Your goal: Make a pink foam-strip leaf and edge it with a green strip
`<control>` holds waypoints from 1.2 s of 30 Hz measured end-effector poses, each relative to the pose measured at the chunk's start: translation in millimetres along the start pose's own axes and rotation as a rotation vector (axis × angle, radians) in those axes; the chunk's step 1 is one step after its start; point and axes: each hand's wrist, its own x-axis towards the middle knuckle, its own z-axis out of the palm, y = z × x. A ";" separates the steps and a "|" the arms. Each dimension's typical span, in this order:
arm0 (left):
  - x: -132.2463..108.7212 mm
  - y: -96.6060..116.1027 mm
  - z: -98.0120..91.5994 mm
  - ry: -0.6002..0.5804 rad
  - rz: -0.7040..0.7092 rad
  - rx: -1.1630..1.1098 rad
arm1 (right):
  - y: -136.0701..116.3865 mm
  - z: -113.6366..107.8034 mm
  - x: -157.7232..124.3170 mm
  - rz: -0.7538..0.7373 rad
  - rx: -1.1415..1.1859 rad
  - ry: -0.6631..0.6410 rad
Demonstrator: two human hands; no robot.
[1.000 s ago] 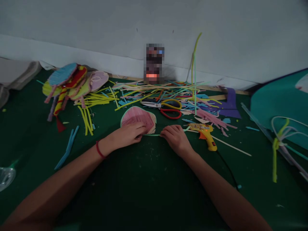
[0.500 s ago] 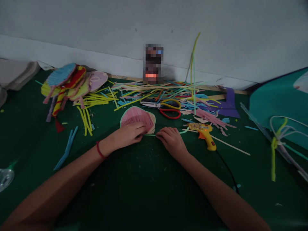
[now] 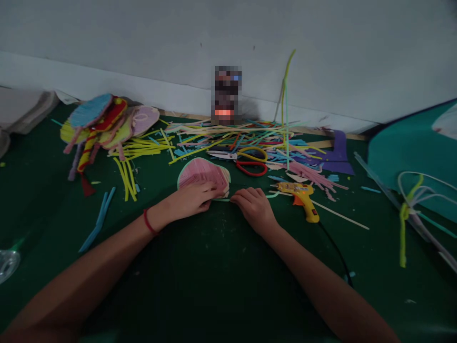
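A pink striped rounded piece (image 3: 200, 174) with a pale green edging lies on the dark green table. On its lower part rests my left hand (image 3: 193, 199), fingers together over the surface. A thin light green strip (image 3: 273, 195) runs from the piece's bottom edge under my right hand (image 3: 253, 206), which pinches it just right of the piece. The strip's far end comes out near the nozzle of a yellow glue gun (image 3: 303, 196). Behind the piece lie scissors (image 3: 252, 161) with one yellow and one red handle.
Colourful strips (image 3: 221, 138) are heaped along the wall, below a blurred upright device (image 3: 226, 95). Finished fan-like pieces (image 3: 91, 110) are stacked at the back left. Blue strips (image 3: 100, 221) lie at the left. A teal board (image 3: 403, 152) and tied strips (image 3: 404, 212) are at the right.
My left hand's fingers have shifted slightly right across the pink piece. My right hand has barely moved, and the view has shifted a little.
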 end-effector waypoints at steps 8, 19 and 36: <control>1.1 0.0 -0.8 -0.005 0.010 0.025 | 2.6 2.9 -1.1 0.002 0.040 -0.016; 0.9 0.2 -0.8 0.000 0.020 0.040 | 1.9 4.8 0.4 -0.002 0.080 0.034; 2.3 1.6 -3.9 -0.065 -0.018 0.049 | 2.4 9.0 0.5 -0.014 0.082 0.050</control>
